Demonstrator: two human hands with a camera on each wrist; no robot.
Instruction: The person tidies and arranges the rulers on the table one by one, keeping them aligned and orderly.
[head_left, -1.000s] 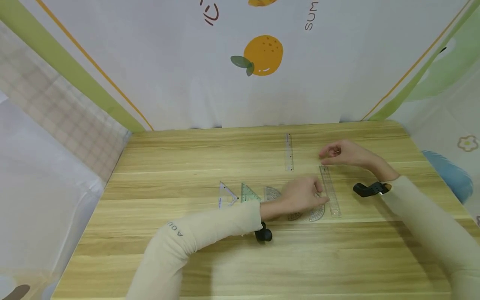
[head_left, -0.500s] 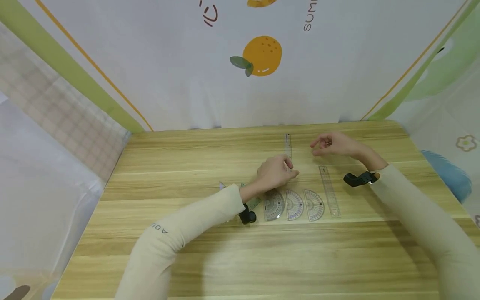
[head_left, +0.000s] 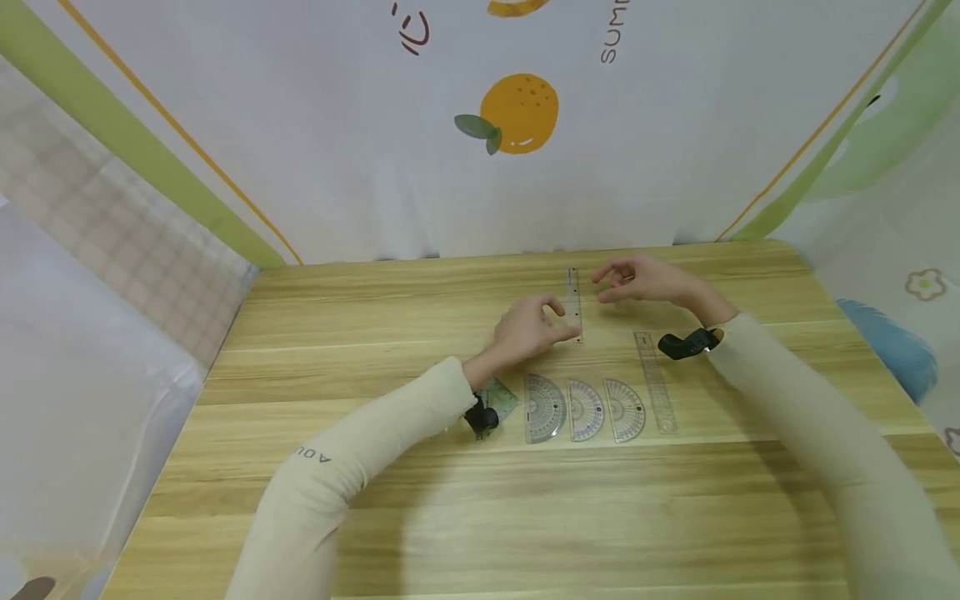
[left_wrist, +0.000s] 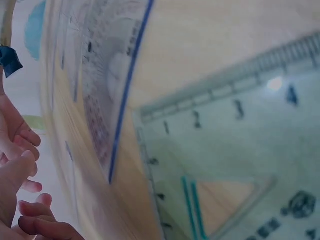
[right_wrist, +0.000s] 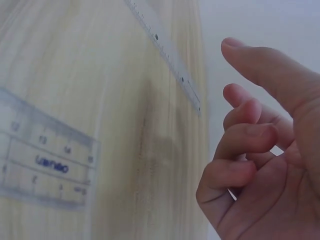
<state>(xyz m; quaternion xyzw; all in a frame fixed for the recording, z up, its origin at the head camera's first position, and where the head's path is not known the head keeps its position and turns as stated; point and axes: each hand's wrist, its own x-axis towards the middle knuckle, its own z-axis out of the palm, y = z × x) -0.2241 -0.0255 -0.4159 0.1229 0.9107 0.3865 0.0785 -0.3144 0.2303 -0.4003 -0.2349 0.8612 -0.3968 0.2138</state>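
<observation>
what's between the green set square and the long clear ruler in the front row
Three clear protractors side by side, between the green set square and the ruler, seen in the head view.

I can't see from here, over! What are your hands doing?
Left hand touching near end of thin clear plastic ruler, fingers curled. Right hand hovering beside it, holding nothing. Nothing in the way; three clear half-round protractors lie nearer.

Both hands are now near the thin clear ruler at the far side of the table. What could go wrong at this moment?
1. The thin ruler lies flat on the table, so the left hand at its near end may slide it rather than lift it.
2. The left sleeve lies over the green set square and beside the protractors, so it might push them out of their row.
</observation>
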